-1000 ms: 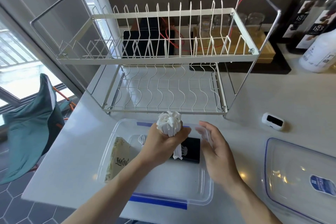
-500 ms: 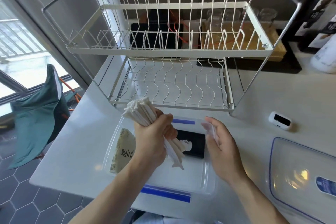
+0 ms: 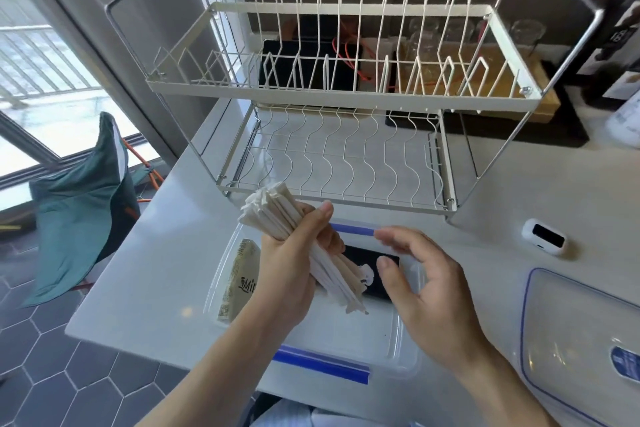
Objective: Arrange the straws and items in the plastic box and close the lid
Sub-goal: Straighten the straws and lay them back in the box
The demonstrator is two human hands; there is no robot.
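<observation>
My left hand [image 3: 294, 260] grips a bundle of white paper-wrapped straws [image 3: 273, 211], tilted with its top toward the far left and its lower ends over the clear plastic box [image 3: 403, 354]. The box sits at the counter's near edge with blue clips on its near and far rims. Inside it lie a beige packet [image 3: 242, 279] at the left and a black item [image 3: 372, 270] toward the far side. My right hand [image 3: 422, 288] hovers open above the box's right side, fingers loosely bent, holding nothing. The clear lid [image 3: 571, 333] with a blue seal lies on the counter to the right.
A white two-tier wire dish rack [image 3: 346, 94] stands just behind the box. A small white device [image 3: 544, 236] lies on the counter at the right. Glasses on a wooden tray and bottles stand at the back right. A teal cloth [image 3: 79, 211] hangs beyond the counter's left edge.
My left hand has tilted the straw bundle from upright to slanting toward the far left and lowered its ends over the box. My right hand stayed open beside it.
</observation>
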